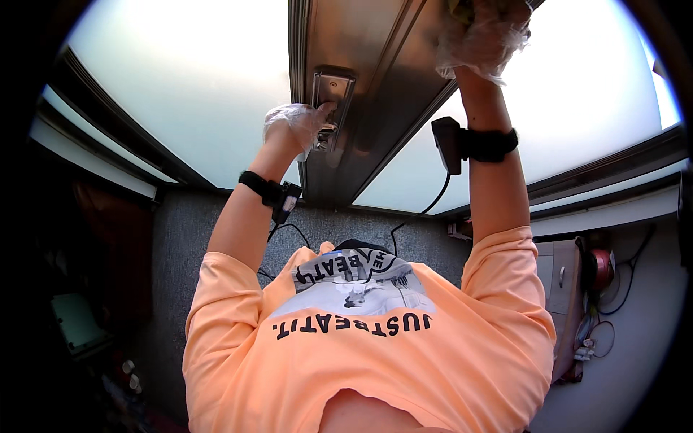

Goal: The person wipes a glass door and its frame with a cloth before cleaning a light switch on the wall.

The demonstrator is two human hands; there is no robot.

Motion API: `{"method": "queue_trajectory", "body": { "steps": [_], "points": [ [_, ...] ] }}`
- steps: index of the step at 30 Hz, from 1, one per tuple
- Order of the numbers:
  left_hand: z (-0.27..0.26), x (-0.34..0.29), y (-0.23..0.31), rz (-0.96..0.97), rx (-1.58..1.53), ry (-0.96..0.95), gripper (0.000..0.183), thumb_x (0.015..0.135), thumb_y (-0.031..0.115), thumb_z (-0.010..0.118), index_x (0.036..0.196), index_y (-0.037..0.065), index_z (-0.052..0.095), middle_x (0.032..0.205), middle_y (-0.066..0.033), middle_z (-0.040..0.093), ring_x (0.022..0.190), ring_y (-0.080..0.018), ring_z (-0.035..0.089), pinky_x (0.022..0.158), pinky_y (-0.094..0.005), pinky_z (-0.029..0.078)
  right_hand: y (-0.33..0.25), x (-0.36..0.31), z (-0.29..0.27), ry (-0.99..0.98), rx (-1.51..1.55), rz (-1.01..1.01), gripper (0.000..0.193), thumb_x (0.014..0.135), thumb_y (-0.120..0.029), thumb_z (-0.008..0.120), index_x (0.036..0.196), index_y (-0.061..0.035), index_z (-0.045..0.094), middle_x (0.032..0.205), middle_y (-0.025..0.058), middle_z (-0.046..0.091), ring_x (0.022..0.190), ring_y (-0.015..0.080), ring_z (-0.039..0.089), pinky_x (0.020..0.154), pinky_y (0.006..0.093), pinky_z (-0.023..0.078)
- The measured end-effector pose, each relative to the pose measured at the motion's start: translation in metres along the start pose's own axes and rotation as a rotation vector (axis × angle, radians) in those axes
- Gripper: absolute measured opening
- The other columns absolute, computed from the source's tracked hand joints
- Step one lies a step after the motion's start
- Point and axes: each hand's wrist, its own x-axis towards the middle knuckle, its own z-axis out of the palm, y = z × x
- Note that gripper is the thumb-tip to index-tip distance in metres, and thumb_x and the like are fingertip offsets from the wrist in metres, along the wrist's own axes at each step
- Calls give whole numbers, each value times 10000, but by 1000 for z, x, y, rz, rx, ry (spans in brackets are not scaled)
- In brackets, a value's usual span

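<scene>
My left hand [299,124], in a thin clear plastic glove, grips the edge of a metal door frame at a recessed door handle [333,90]. One of its fingers lies on the handle plate; the other fingers are partly hidden behind the frame. My right hand [487,36], also in a clear plastic glove, is raised high against the metal frame [393,79], at its border with the right pane. Its fingers are closed round a crumpled greenish cloth [460,10], cut off by the top of the picture.
Frosted glass panes [195,79] stand on both sides of the metal frame. Black straps with small devices and cables circle both forearms. Grey speckled floor [184,231] lies below. A cabinet [561,278] and hanging items stand at right; a green box [79,325] is at left.
</scene>
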Motion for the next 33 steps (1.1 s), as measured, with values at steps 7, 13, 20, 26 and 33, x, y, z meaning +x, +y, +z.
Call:
{"method": "queue_trajectory", "body": {
  "steps": [7, 13, 20, 26, 33],
  "points": [
    [17, 7, 3, -23, -68, 27, 528, 1016, 509, 147, 1319, 348, 549, 1144, -103, 676, 1044, -317, 633, 934, -400, 477, -61, -118, -23, -437, -3, -72, 480, 738, -266, 697, 1188, -429, 656, 1106, 11, 446, 1010, 244, 491, 827, 452, 414],
    [18, 3, 5, 7, -37, 91, 522, 1023, 495, 167, 1242, 333, 612, 1010, -126, 703, 966, -328, 650, 866, -422, 495, -45, -154, -37, -584, -12, -317, 469, 733, -282, 707, 1171, -443, 659, 1098, -5, 452, 992, 203, 494, 840, 409, 404],
    [27, 9, 13, -69, -128, 24, 751, 981, 610, 180, 1105, 72, 689, 1106, -140, 684, 1041, -328, 636, 927, -411, 467, 27, -7, -24, -26, -10, -49, 549, 692, -165, 718, 1229, -253, 649, 1178, 88, 497, 1050, 286, 541, 840, 437, 489],
    [36, 13, 20, 28, 0, -28, 436, 1032, 436, 238, 1358, 319, 504, 1176, -87, 667, 1072, -302, 635, 915, -393, 492, -6, 48, 2, 44, -59, -92, 483, 690, -232, 721, 1169, -282, 674, 1169, 65, 527, 1052, 296, 524, 827, 455, 458],
    [37, 19, 26, 31, 30, -77, 433, 1007, 279, 361, 1434, 337, 393, 1123, -53, 686, 1015, -282, 665, 850, -374, 526, -52, -29, -5, -341, -2, -409, 394, 701, -292, 718, 1092, -337, 699, 1173, -9, 516, 1027, 230, 514, 884, 429, 382]
  ]
}}
